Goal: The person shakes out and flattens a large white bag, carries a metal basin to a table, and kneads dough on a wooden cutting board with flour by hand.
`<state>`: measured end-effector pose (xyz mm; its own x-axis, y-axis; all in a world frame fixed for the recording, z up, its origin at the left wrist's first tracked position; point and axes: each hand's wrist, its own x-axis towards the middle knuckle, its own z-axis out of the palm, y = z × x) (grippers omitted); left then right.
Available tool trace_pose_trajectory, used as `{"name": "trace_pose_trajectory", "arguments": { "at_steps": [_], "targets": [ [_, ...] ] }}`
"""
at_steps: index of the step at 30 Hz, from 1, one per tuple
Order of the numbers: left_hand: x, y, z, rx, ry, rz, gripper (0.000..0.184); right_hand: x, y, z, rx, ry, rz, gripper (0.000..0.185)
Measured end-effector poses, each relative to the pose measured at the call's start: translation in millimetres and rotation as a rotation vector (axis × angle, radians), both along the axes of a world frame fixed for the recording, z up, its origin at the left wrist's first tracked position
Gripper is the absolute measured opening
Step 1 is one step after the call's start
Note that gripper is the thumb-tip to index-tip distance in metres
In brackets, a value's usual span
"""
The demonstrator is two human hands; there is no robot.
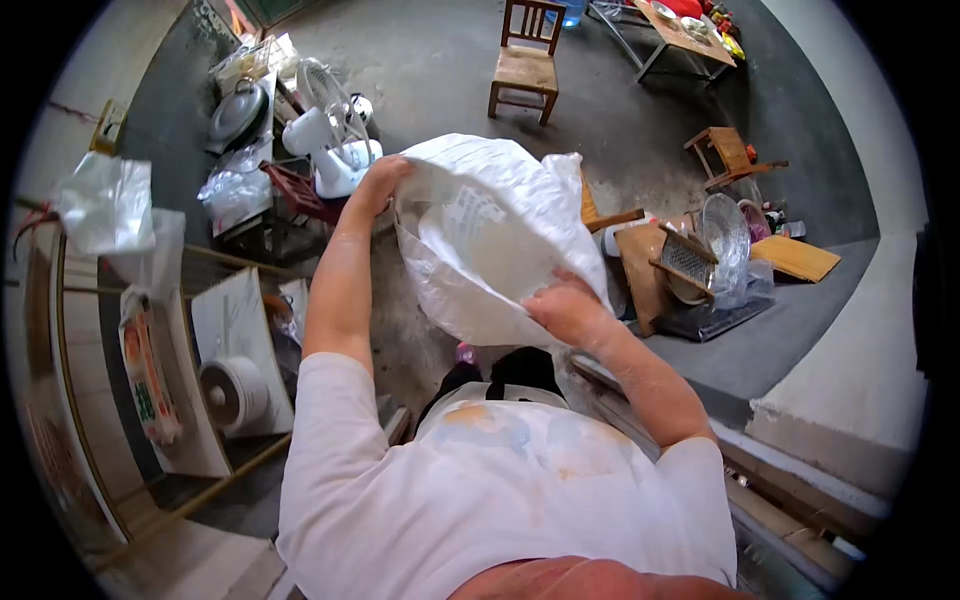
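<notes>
A large white woven sack [480, 155] stands in front of me on the floor, its mouth spread and facing up toward me. White powdery stuff [500, 245] shows inside, though its kind is not clear. My left hand [385, 182] grips the sack's rim at the upper left, fingers curled over the edge. On the lower right of the mouth, my right hand [567, 305] is closed on the rim, with some fingers hidden against the fabric. Pale dust marks my right forearm.
A white fan [335, 150] stands beyond my left hand. To the left is a shelf with a white pot [233, 395]. A wooden chair [525, 65] is ahead. On the right lie a grater [685, 262], a clear bowl [725, 235] and a small stool [725, 155].
</notes>
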<state>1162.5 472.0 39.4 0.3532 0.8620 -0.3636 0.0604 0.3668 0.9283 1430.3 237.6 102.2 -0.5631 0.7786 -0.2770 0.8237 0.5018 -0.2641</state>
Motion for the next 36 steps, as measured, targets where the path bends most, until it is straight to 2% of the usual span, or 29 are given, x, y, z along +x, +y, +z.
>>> {"name": "trace_pose_trajectory", "arguments": {
  "at_steps": [2, 4, 6, 7, 9, 10, 12, 14, 15, 16, 18, 20, 21, 23, 24, 25, 26, 27, 29, 30, 33, 34, 36],
  "targets": [
    [29.7, 34.2, -1.5, 0.191, -0.028, -0.086, 0.026, 15.9, 34.7, 14.0, 0.087, -0.088, 0.006, 0.013],
    [51.4, 69.0, 9.0, 0.418, 0.37, -0.338, 0.029, 31.1, 70.1, 20.0, 0.122, -0.071, -0.065, 0.012],
    [75.9, 104.8, -1.6, 0.963, 0.879, -0.381, 0.03, 48.3, 108.0, 19.1, 0.161, -0.073, -0.071, 0.011],
    [83.9, 122.0, -9.0, 0.967, 0.879, -0.384, 0.03, 56.9, 127.1, 22.2, 0.139, -0.084, -0.072, 0.013],
    [93.8, 149.8, -16.0, 0.3, 0.237, -0.317, 0.028, 74.6, 154.0, 23.7, 0.109, -0.09, -0.071, 0.015],
    [97.2, 162.6, -3.0, 0.312, 0.241, -0.311, 0.028, 87.9, 168.9, 20.8, 0.09, -0.044, -0.086, 0.017],
    [94.8, 184.0, 19.7, -0.05, -0.182, -0.215, 0.029, 106.2, 200.1, 22.8, 0.072, 0.027, -0.113, 0.018],
    [96.4, 216.9, 27.4, -0.079, -0.176, -0.188, 0.025, 119.4, 222.3, 33.9, -0.013, 0.203, -0.177, 0.02],
    [108.3, 230.8, 47.0, -0.023, -0.084, -0.184, 0.025, 124.3, 234.8, 38.5, 0.092, 0.169, -0.154, 0.019],
    [120.0, 243.2, 57.2, 0.026, 0.011, -0.186, 0.026, 127.0, 249.4, 43.3, 0.089, 0.164, -0.151, 0.019],
    [141.7, 281.2, 61.6, 0.068, 0.088, -0.144, 0.03, 132.9, 281.0, 50.9, 0.142, 0.03, -0.139, 0.018],
    [159.5, 317.8, 65.1, 0.251, 0.399, -0.44, 0.035, 145.7, 310.2, 53.1, 0.186, 0.051, -0.153, 0.018],
    [171.7, 335.2, 69.5, 0.26, 0.403, -0.457, 0.035, 153.2, 326.5, 54.3, 0.231, 0.066, -0.162, 0.018],
    [193.9, 361.7, 71.3, 0.547, 1.184, -0.678, 0.035, 165.6, 353.5, 55.2, 0.271, 0.059, -0.189, 0.017],
    [203.3, 380.7, 68.2, 0.563, 1.184, -0.696, 0.035, 171.4, 370.2, 56.0, 0.31, 0.051, -0.196, 0.017],
    [214.0, 399.8, 59.8, 0.519, 1.039, -0.619, 0.035, 177.0, 386.1, 55.6, 0.314, 0.048, -0.218, 0.017],
    [222.0, 416.3, 48.7, 0.462, 0.896, -0.551, 0.035, 179.0, 399.2, 53.8, 0.224, -0.015, -0.203, 0.017],
    [232.4, 439.6, 42.6, 0.473, 0.892, -0.574, 0.035, 184.3, 417.6, 54.5, 0.141, -0.079, -0.187, 0.018],
    [256.8, 479.2, 27.8, 0.263, 0.589, -0.391, 0.034, 200.0, 438.0, 31.9, 0.202, -0.056, -0.181, 0.015],
    [265.5, 492.5, 22.9, 0.256, 0.574, -0.405, 0.034, 203.7, 440.6, 30.0, 0.267, -0.026, -0.144, 0.012],
    [298.6, 550.9, 15.8, 0.06, 0.224, -0.284, 0.026, 218.8, 459.7, 25.3, 0.127, -0.092, -0.223, 0.013],
    [311.5, 569.5, 17.5, 0.059, 0.226, -0.309, 0.026, 222.7, 463.5, 23.6, 0.042, -0.126, -0.268, 0.014],
    [345.2, 603.1, 20.5, -0.019, 0.225, -0.298, 0.022, 234.0, 471.4, 10.8, 0.086, -0.058, -0.326, 0.014]
  ]
}}
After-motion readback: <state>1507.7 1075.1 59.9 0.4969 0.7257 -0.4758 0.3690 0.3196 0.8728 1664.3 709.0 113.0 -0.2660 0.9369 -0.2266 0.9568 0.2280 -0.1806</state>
